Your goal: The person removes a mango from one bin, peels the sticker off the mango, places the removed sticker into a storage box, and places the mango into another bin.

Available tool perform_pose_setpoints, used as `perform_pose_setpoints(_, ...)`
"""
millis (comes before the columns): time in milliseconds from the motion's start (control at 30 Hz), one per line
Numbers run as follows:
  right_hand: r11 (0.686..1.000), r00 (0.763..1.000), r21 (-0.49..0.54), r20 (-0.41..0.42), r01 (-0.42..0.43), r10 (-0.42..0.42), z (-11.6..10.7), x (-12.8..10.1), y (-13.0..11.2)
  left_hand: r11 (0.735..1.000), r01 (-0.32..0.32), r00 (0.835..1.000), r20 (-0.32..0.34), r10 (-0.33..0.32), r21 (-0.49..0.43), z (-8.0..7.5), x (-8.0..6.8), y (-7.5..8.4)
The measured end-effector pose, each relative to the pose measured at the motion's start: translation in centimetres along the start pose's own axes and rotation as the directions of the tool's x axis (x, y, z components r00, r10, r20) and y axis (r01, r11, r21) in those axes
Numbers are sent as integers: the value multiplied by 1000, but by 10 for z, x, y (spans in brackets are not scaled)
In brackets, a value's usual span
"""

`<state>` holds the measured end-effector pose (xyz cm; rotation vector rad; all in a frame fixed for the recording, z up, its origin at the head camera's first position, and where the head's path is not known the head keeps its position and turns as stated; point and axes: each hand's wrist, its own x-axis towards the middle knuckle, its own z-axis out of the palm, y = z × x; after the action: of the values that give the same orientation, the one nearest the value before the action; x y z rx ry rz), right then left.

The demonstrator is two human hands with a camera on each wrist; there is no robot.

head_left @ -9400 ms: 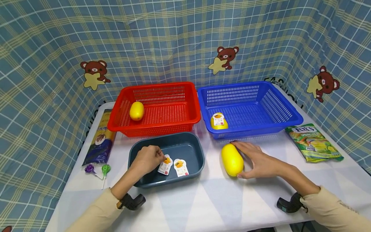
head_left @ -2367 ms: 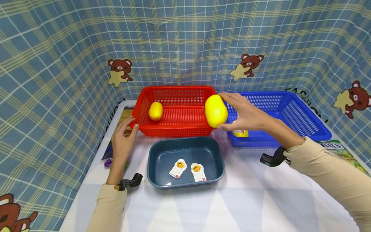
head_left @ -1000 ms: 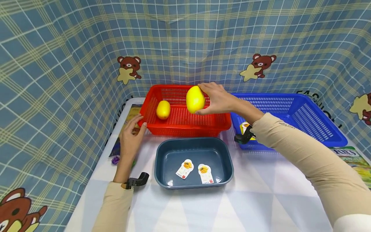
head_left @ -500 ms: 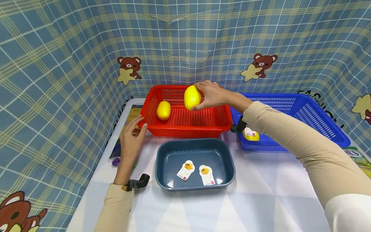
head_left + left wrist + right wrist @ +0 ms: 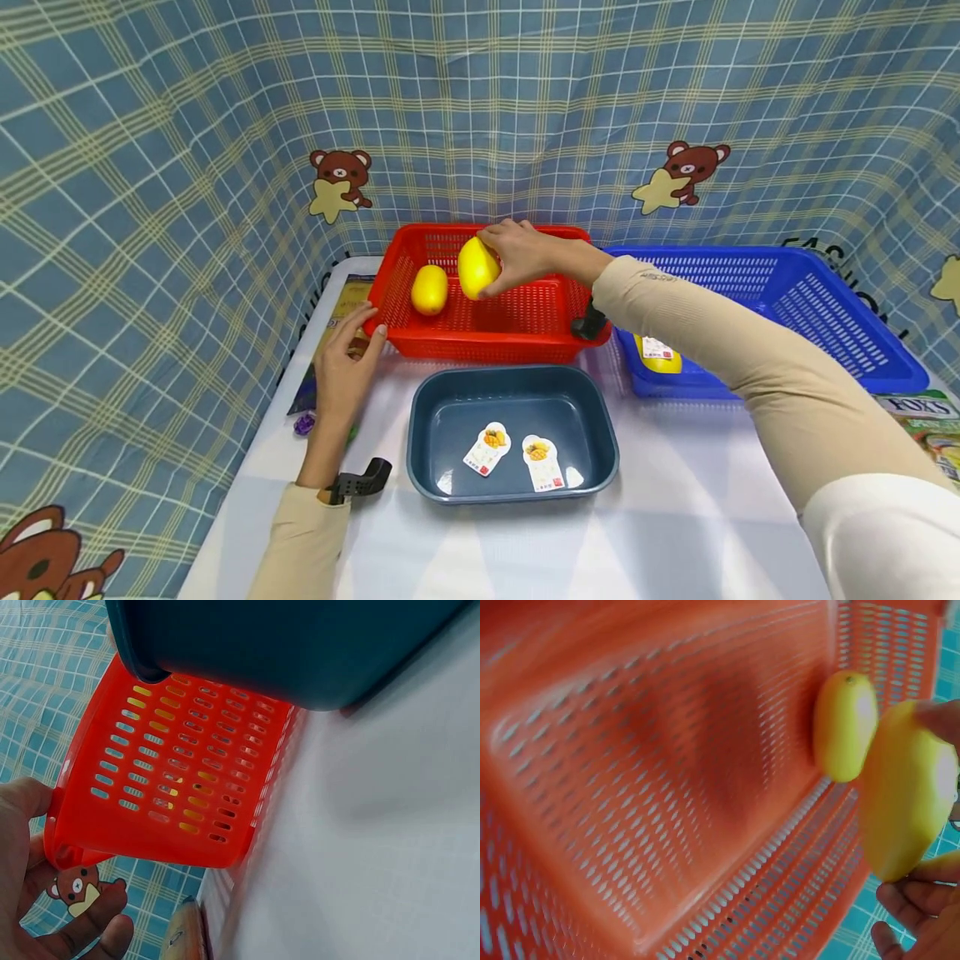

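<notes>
My right hand point(image 5: 525, 250) grips a large yellow mango point(image 5: 477, 267) point(image 5: 904, 791) inside the red basket point(image 5: 487, 333), just above its floor. A smaller yellow mango point(image 5: 429, 289) point(image 5: 844, 724) lies on the basket floor right beside it, to the left. My left hand point(image 5: 347, 367) point(image 5: 52, 900) rests against the basket's front left corner point(image 5: 150, 825), thumb and fingers touching the rim. Below the basket stands a dark blue tub point(image 5: 450, 392) with two small white fruit labels point(image 5: 513, 450) in it.
A blue basket point(image 5: 825, 283) stands to the right with a labelled yellow mango point(image 5: 658, 354) in it. A candy bag point(image 5: 926, 417) lies at the far right. A dark packet point(image 5: 330, 333) and lollipops point(image 5: 303, 423) lie left of my left hand. Checked cloth walls enclose the table.
My right hand has carried the large mango from the table up and left over the red basket and lowered it inside. My left hand left the tub and now touches the basket's corner.
</notes>
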<state>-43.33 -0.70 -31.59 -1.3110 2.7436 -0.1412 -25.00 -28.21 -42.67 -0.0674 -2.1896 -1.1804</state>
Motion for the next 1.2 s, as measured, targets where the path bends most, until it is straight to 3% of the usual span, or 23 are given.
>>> perform_pose_setpoints(267, 1000, 999, 8, 39, -25, 25, 11, 11, 7, 1000, -16, 1000, 3, 16, -11, 3, -3, 1)
perform_pose_setpoints(600, 999, 995, 30, 99, -25, 22, 33, 14, 12, 1000, 14, 1000, 8, -14, -1, 5, -3, 3)
perform_pose_setpoints(900, 985, 986, 164, 164, -52, 25, 62, 24, 10, 1000, 0, 1000, -12, 0, -3, 4, -4, 0)
perform_pose_setpoints(1033, 973, 970, 198, 230, -120, 73, 63, 26, 10, 1000, -14, 1000, -8, 14, 1, 3, -2, 0)
perform_pose_setpoints(1200, 974, 950, 128, 277, -186, 145, 61, 29, 9, 999, -42, 999, -12, 42, 9, 1, 1, -1)
